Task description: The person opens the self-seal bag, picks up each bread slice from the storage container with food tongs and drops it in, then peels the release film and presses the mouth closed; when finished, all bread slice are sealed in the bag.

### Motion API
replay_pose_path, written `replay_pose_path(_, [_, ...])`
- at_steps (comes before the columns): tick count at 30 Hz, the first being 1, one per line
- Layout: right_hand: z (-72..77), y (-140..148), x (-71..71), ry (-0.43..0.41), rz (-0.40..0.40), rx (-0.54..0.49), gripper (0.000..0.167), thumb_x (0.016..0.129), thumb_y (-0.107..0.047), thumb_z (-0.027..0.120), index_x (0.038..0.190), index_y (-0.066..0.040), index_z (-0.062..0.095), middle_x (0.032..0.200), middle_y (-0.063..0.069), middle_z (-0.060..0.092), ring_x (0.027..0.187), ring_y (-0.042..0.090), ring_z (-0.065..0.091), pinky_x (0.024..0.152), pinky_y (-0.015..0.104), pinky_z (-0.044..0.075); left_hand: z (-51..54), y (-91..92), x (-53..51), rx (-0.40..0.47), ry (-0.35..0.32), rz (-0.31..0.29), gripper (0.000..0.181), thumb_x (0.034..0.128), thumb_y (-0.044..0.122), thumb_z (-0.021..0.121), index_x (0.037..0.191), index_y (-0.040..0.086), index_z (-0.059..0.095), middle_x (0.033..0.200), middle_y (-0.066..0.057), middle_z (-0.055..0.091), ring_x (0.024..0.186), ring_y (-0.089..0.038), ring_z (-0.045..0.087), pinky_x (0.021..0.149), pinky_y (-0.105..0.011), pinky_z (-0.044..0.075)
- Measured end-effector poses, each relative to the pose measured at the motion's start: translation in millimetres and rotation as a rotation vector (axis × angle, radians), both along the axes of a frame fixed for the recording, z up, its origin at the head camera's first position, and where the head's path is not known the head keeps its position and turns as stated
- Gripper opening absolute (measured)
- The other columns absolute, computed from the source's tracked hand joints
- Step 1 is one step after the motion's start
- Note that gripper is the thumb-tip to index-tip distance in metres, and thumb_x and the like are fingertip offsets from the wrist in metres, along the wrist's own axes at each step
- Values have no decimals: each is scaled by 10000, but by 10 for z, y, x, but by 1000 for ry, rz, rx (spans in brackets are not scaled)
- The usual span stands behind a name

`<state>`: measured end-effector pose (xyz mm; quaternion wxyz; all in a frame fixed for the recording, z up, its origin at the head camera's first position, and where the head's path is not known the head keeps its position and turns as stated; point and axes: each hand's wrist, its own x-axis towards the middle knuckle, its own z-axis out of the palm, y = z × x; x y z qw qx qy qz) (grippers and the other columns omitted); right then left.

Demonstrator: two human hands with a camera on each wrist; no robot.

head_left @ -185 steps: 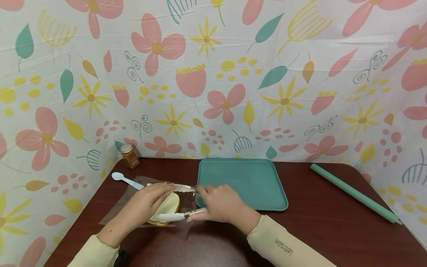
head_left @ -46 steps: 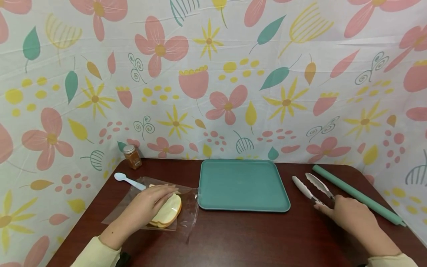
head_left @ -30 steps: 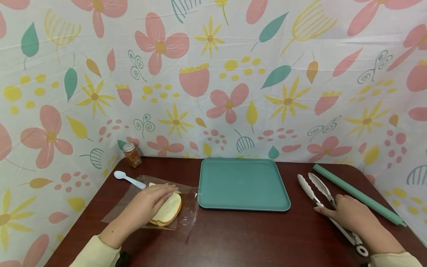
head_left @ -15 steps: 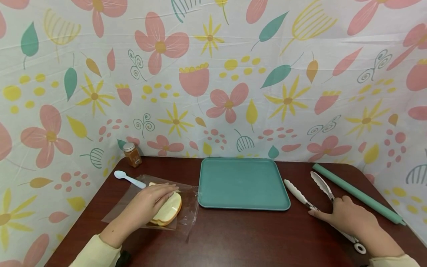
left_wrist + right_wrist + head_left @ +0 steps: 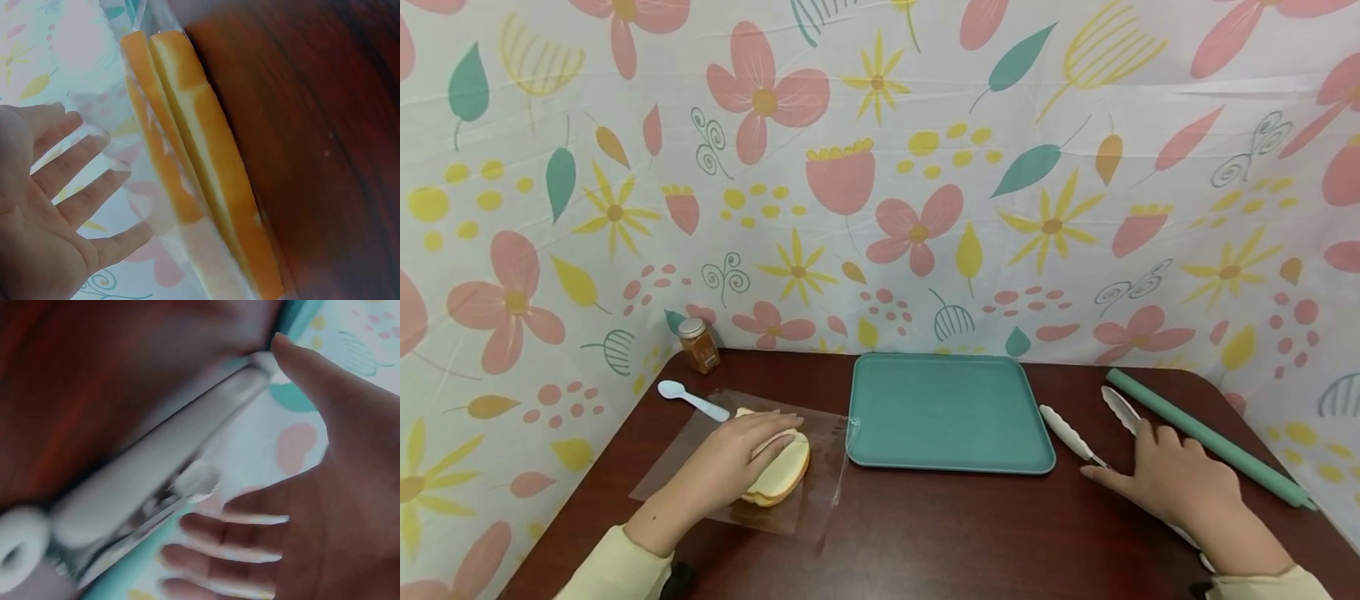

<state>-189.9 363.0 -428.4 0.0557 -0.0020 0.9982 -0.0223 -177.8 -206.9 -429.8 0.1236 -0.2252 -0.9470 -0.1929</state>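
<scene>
My left hand rests with straightened fingers over bread slices in a clear plastic bag on the table's left. In the left wrist view two stacked slices show their brown crusts, and the fingers spread against the film. At the right, my right hand is above a pair of white-tipped tongs lying spread on the table. The right wrist view, blurred, shows the tongs' pale handle with thumb and fingers loosened around it. Part of the tongs is hidden beneath the hand.
A teal tray lies between the hands, the bag's edge touching its left rim. Behind the bag are a pale blue spoon and a spice jar. A green roll lies beyond the tongs, near the table's right edge.
The right hand has carried the tongs from the bread, across the tray, to the table's right. There the tongs have spread and the fingers have loosened. The left hand has stayed on the bag.
</scene>
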Motion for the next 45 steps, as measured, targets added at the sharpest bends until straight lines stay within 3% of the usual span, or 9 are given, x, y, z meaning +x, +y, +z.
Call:
replay_pose_path(2, [59, -127, -13, 62, 52, -21, 1276, 847, -945, 536, 1564, 100, 394, 1447, 437, 500, 1224, 642, 536, 785, 693, 543, 3, 1, 2, 3, -3, -7, 327, 1061, 290, 691, 1377, 223, 742, 1367, 29, 757, 1351, -293, 684, 1125, -555, 553])
replay_pose_path(5, [135, -350, -25, 167, 157, -70, 1040, 907, -849, 590, 1467, 28, 576, 1373, 328, 633, 1224, 525, 628, 770, 628, 583, 1, -5, 3, 5, -13, -3, 340, 1061, 307, 690, 1388, 222, 735, 1380, 19, 750, 1362, -303, 674, 1116, -552, 559])
replay_pose_path(8, [203, -574, -27, 250, 224, -125, 794, 955, -731, 652, 1353, -44, 683, 1180, 146, 744, 1058, 322, 723, 744, 546, 604, 12, -11, -3, 11, -21, -3, 350, 1066, 325, 682, 1398, 221, 728, 1399, 15, 740, 1370, -297, 668, 1129, -563, 549])
replay_pose_path(12, [291, -836, -47, 349, 276, -157, 544, 984, -551, 734, 1264, -85, 736, 929, -27, 722, 767, 85, 627, 670, 382, 567, 64, -6, -28, 13, -19, -16, 358, 1070, 333, 676, 1406, 217, 721, 1430, 1, 723, 1378, -295, 662, 1141, -564, 542])
replay_pose_path(18, [408, -1196, -135, 409, 350, -192, 436, 983, -426, 777, 1256, -86, 753, 843, -67, 677, 669, 16, 527, 553, 243, 432, 240, 25, -136, -10, 7, -50, 364, 1072, 309, 678, 1413, 184, 714, 1442, -32, 715, 1342, -282, 678, 1080, -498, 588])
replay_pose_path(25, [495, -1560, -257, 338, 410, -289, 382, 1008, -384, 756, 1281, -117, 750, 891, -82, 727, 639, -12, 520, 581, 231, 455, 430, 145, -379, -85, 9, -109, 348, 1076, 297, 673, 1404, 190, 715, 1362, 11, 755, 1203, -218, 697, 988, -432, 593])
replay_pose_path(32, [441, -1873, -380, 279, 493, -382, 342, 1031, -325, 735, 1293, -106, 739, 986, -27, 783, 718, 2, 607, 644, 244, 524, 560, 276, -641, -153, -61, -146, 301, 1089, 310, 646, 1357, 218, 750, 1329, 23, 772, 1239, -233, 696, 1068, -462, 573])
replay_pose_path(36, [379, -2045, -452, 222, 495, -418, 339, 1040, -339, 721, 1295, -117, 742, 1021, -23, 785, 768, 35, 637, 690, 271, 550, 566, 360, -781, -178, -129, -160, 300, 1110, 344, 603, 1328, 215, 765, 1290, 21, 783, 1234, -231, 705, 1104, -472, 556])
replay_pose_path(45, [242, -2409, -634, 117, 494, -517, 280, 1034, -316, 732, 1236, -127, 781, 1087, -15, 787, 859, 89, 676, 783, 342, 597, 510, 608, -1023, -305, -198, -207, 248, 1097, 285, 635, 1229, 161, 804, 1148, 8, 775, 1079, -186, 679, 1025, -399, 543])
